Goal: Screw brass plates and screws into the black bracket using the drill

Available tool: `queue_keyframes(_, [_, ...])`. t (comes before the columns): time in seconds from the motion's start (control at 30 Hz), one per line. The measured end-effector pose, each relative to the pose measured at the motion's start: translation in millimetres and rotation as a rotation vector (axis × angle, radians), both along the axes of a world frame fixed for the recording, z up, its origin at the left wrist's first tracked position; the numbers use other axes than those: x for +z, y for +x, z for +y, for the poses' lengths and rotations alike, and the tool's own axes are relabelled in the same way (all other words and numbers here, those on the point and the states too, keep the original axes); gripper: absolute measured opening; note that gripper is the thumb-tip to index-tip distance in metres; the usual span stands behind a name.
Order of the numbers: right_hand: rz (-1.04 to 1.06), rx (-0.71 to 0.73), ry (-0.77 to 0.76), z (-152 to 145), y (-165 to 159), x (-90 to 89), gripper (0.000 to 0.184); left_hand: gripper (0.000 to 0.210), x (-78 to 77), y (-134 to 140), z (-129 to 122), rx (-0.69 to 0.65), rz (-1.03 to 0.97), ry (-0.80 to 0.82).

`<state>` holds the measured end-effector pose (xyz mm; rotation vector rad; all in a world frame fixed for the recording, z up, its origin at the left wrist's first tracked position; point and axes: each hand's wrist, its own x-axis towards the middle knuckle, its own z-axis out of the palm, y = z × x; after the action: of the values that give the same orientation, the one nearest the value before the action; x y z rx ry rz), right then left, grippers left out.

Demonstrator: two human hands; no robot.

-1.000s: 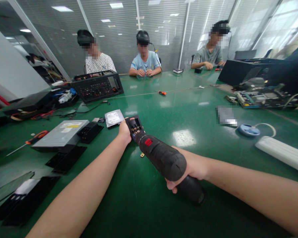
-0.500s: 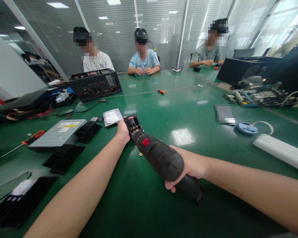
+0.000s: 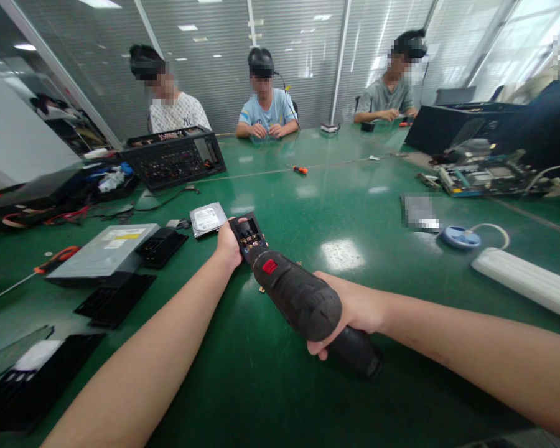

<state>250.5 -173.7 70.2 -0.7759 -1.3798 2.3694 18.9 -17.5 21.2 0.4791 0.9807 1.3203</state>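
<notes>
My right hand (image 3: 343,311) is wrapped round the grip of a black cordless drill (image 3: 296,295) with a red switch on top. The drill's nose points away from me into a small black plastic housing (image 3: 248,231) with metal parts inside. Its bit tip is hidden there. My left hand (image 3: 228,242) holds that housing by its left side, fingers mostly out of sight behind it. Just left of the left hand lies a silver hard drive (image 3: 208,219). A tiny brass-coloured piece (image 3: 262,289) rests on the green table (image 3: 242,386) beneath the drill.
On the left lie a silver optical drive (image 3: 105,249), an orange-handled screwdriver (image 3: 56,260) and black panels (image 3: 51,373). A computer case (image 3: 175,158) stands farther back. At right are a white power strip (image 3: 522,277), a blue disc (image 3: 461,237) and a circuit board (image 3: 485,177). Several people sit around.
The whole view has shifted slightly, so everything sits a little farther left. Both hands keep their hold, and the drill's nose stays at the black housing.
</notes>
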Motion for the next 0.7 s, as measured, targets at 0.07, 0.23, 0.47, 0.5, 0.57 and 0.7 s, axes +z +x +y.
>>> queue_keyframes(0.07, [0.010, 0.000, 0.002, -0.4, -0.8, -0.9, 0.038, 0.036, 0.9, 0.2, -1.3, 0.003, -0.008, -0.004])
queue_keyframes(0.23, [0.021, 0.005, 0.005, -1.1, -1.7, -0.1, 0.034, 0.036, 0.8, -1.3, -1.6, -0.026, 0.009, 0.027])
queue_keyframes(0.47, [0.015, 0.028, 0.003, 0.8, -2.2, 3.3, 0.033, 0.040, 2.5, -0.6, -2.5, -0.020, 0.020, 0.030])
queue_keyframes(0.5, [0.012, 0.034, 0.007, 0.9, -2.3, 3.3, 0.033, 0.041, 3.7, 0.1, -3.2, -0.009, 0.018, 0.017])
queue_keyframes(0.57, [0.006, 0.044, 0.015, 1.0, -2.4, 3.1, 0.033, 0.042, 6.5, 1.7, -4.7, 0.000, 0.016, -0.005])
queue_keyframes(0.7, [0.003, 0.032, 0.020, 1.3, -2.7, 2.7, 0.034, 0.044, 10.5, 3.9, -7.1, -0.012, 0.039, -0.006])
